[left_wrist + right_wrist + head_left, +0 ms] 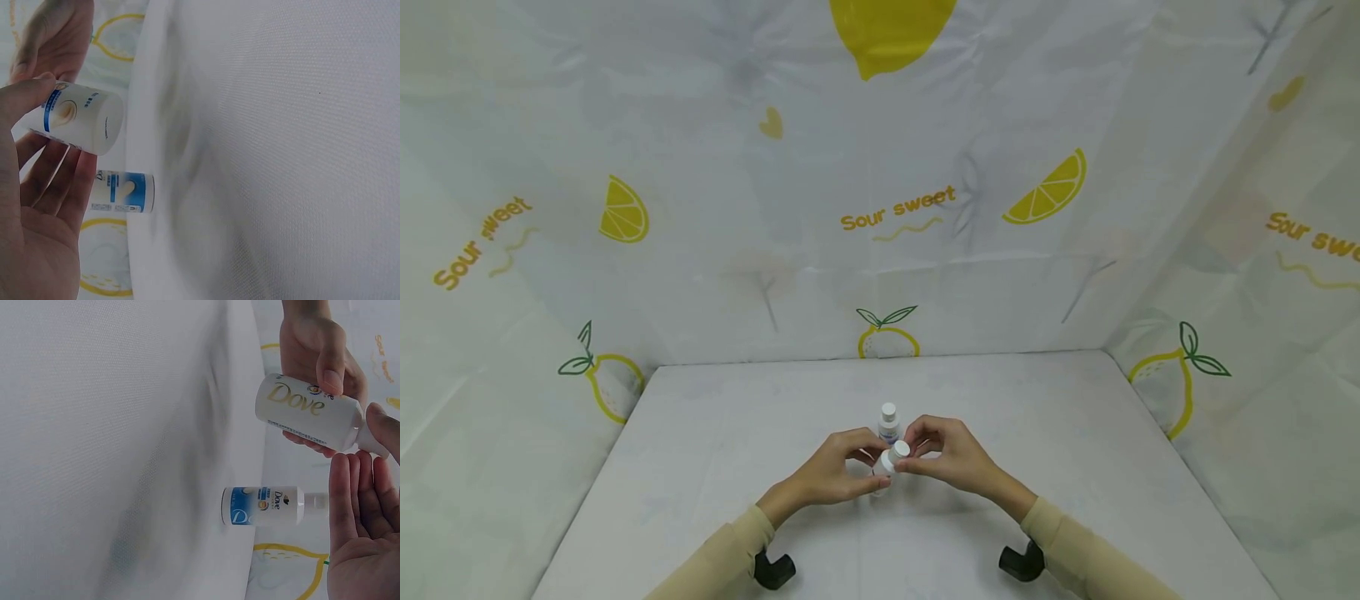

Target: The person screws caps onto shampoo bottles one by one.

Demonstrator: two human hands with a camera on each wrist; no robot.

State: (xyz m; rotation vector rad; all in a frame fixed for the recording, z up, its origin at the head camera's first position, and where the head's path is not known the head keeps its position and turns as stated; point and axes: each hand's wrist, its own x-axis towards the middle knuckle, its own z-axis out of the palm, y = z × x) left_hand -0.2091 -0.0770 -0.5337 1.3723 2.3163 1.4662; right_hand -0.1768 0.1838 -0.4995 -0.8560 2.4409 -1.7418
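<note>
We lose part of the held bottle behind the left hand in the head view; behind that bottle, the standing bottle bears print too small to read; above the held bottle, the top edge crops a big lemon

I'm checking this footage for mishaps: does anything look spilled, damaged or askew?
Nothing stands out. The held bottle is tilted, but the left hand grips it and the right hand pinches its cap, which would explain that. The other bottle stands upright on the white table, and no spill or damage shows.
</note>
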